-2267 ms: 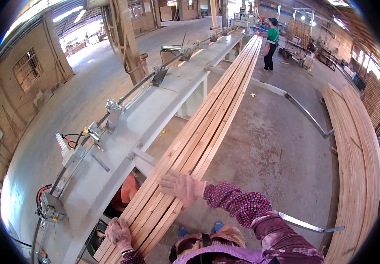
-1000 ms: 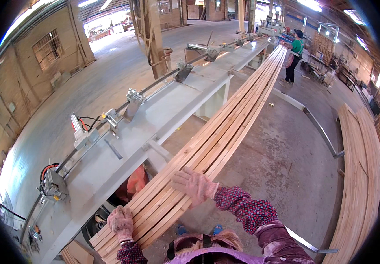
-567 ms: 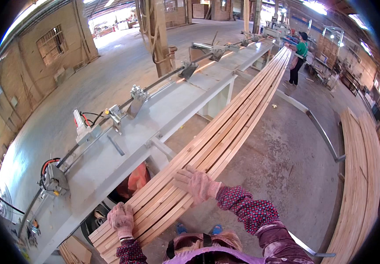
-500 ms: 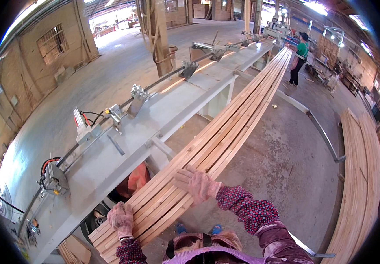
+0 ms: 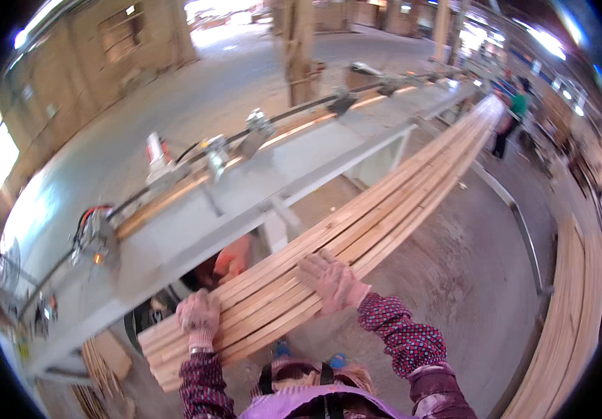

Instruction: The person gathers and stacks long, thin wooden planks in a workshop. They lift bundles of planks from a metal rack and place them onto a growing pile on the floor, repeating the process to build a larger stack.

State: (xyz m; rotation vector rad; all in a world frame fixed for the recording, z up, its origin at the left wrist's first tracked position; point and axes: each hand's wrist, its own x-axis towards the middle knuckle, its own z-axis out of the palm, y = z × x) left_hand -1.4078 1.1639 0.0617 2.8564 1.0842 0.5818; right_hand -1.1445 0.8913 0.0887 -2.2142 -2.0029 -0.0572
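Observation:
A bundle of long, pale wood strips (image 5: 384, 199) runs from just before me to the far right, lying side by side. My left hand (image 5: 198, 318), in a pinkish knit glove, is closed over the bundle's left edge close to its near end; its thumb side is partly hidden. Farther along, my right hand (image 5: 333, 281) in a matching glove lies across the top of the strips, fingers stretched out and palm by the right edge. Whether anything supports the bundle underneath is hidden.
A long grey machine bench (image 5: 301, 164) with clamp units (image 5: 95, 234) stands left of the bundle, a wood strip (image 5: 165, 202) along its back. A co-worker in green (image 5: 519, 105) stands at the far end. More boards (image 5: 566, 307) lie at right, beyond a bent metal bar (image 5: 521, 220).
The view has swung left and blurred, shifting the surroundings rightward. A wood strip now reaches farther toward the near left along the bench's back. Both hands keep their places on the bundle.

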